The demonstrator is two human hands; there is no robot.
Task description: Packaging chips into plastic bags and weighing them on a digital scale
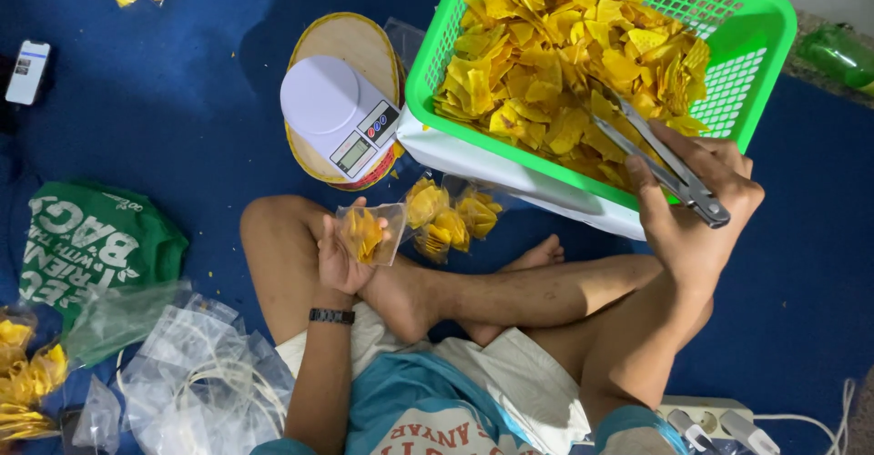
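Note:
My left hand (341,259) holds a small clear plastic bag (369,234) with a few yellow chips inside, just above my crossed legs. My right hand (694,207) grips metal tongs (648,144) whose tips reach into the pile of yellow chips (555,50) in a green plastic basket (760,41). Two filled chip bags (452,217) lie on the floor between my left hand and the basket. A white digital kitchen scale (335,112) sits on a round woven lid (357,44) left of the basket.
A blue mat (164,118) covers the floor. A green cloth bag (86,241) and a heap of empty clear bags (196,373) lie at left, with filled chip bags (23,373) by the edge. A phone (27,71) rests far left. A power strip (710,419) sits at bottom right.

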